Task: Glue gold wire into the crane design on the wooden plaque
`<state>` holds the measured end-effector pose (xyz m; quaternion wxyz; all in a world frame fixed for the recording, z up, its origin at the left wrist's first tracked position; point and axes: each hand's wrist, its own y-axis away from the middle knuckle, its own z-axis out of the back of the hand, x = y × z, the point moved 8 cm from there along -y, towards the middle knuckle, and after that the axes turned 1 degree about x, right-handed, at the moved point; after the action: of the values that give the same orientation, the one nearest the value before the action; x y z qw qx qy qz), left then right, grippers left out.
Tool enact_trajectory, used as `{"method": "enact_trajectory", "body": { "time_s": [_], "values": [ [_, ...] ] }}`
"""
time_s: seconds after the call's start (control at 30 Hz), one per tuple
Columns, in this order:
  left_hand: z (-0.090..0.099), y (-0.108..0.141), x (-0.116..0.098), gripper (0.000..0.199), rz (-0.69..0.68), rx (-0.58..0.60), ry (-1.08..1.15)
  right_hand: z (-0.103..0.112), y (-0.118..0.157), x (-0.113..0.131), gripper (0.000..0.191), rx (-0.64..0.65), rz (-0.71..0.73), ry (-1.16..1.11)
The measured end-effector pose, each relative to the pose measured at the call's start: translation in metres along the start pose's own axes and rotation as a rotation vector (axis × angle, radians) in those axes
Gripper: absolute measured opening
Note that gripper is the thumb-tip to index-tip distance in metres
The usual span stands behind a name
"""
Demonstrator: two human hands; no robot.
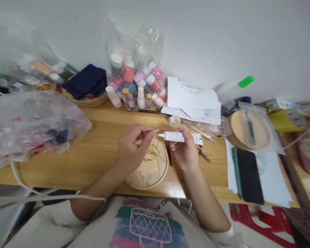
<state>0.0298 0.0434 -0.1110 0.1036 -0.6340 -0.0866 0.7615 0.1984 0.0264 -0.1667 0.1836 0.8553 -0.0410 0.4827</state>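
Note:
My right hand (187, 151) is closed around a white glue-like tube (174, 136), held level with its narrow nozzle pointing left. The thumb and fingers of my left hand (135, 146) are pinched together right at the nozzle's tip. Whatever sits between those fingertips is too small to make out. Below both hands lies a round wooden disc (155, 172) with a drawn wave pattern and gold wire-like lines on it. My left hand covers part of the disc. A thin dark stick (168, 153) lies by its right edge, and small pliers or scissors (204, 155) lie beyond my right hand.
Clear bags of bead jars (136, 74) stand against the wall. A plastic bag (38, 124) fills the left side. White papers (193, 100), tweezers (200, 132), a small round cup (175, 120), a bagged wooden disc (239, 129) and a phone (248, 175) are to the right. A white cable (54, 197) crosses the lower left.

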Motion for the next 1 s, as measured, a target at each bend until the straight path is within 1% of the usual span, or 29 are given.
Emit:
{"method": "enact_trajectory", "body": {
  "time_s": [0.2, 0.27, 0.33, 0.4, 0.43, 0.47, 0.5, 0.53, 0.57, 0.6, 0.63, 0.7, 0.77, 0.83, 0.9, 1.0],
  "values": [
    [0.002, -0.002, 0.000, 0.009, 0.006, 0.040, -0.047, 0.001, -0.001, -0.002, 0.036, 0.005, -0.011, -0.018],
    [0.002, -0.006, -0.005, 0.013, -0.047, 0.081, -0.140, 0.001, -0.001, -0.004, 0.039, 0.011, -0.013, 0.000],
    [-0.003, -0.010, -0.016, 0.022, -0.183, 0.179, -0.277, -0.002, 0.001, -0.006, 0.042, 0.051, -0.024, 0.032],
    [-0.014, -0.013, -0.027, 0.027, -0.347, 0.344, -0.381, -0.010, 0.004, -0.009, 0.046, 0.140, -0.050, 0.052],
    [-0.020, -0.015, -0.028, 0.027, -0.396, 0.432, -0.419, -0.015, 0.006, -0.011, 0.048, 0.200, -0.067, 0.060],
    [-0.024, -0.017, -0.028, 0.025, -0.424, 0.507, -0.448, -0.020, 0.007, -0.012, 0.049, 0.261, -0.079, 0.077],
    [-0.025, -0.021, -0.025, 0.023, -0.423, 0.564, -0.473, -0.023, 0.008, -0.012, 0.048, 0.311, -0.078, 0.122],
    [-0.024, -0.026, -0.020, 0.021, -0.410, 0.593, -0.493, -0.023, 0.008, -0.011, 0.045, 0.333, -0.060, 0.234],
    [-0.019, -0.033, -0.016, 0.018, -0.399, 0.589, -0.493, -0.020, 0.006, -0.010, 0.040, 0.319, -0.030, 0.398],
    [-0.012, -0.040, -0.011, 0.017, -0.386, 0.571, -0.499, -0.015, 0.003, -0.006, 0.034, 0.273, 0.009, 0.581],
    [-0.004, -0.046, -0.004, 0.018, -0.373, 0.553, -0.510, -0.007, 0.000, -0.001, 0.029, 0.191, 0.054, 0.803],
    [0.015, -0.058, 0.010, 0.020, -0.361, 0.506, -0.529, 0.005, -0.003, 0.009, 0.020, 0.046, 0.101, 1.030],
    [0.031, -0.065, 0.026, 0.019, -0.347, 0.475, -0.560, 0.010, -0.003, 0.016, 0.013, -0.037, 0.112, 1.167],
    [0.042, -0.068, 0.042, 0.015, -0.327, 0.433, -0.648, 0.008, 0.001, 0.018, 0.009, -0.066, 0.099, 1.296],
    [0.046, -0.068, 0.053, 0.013, -0.334, 0.421, -0.670, 0.003, 0.006, 0.016, 0.009, -0.060, 0.071, 1.399],
    [0.046, -0.068, 0.061, 0.013, -0.360, 0.408, -0.695, -0.005, 0.011, 0.010, 0.016, -0.030, 0.055, 1.485]
  ]
}}
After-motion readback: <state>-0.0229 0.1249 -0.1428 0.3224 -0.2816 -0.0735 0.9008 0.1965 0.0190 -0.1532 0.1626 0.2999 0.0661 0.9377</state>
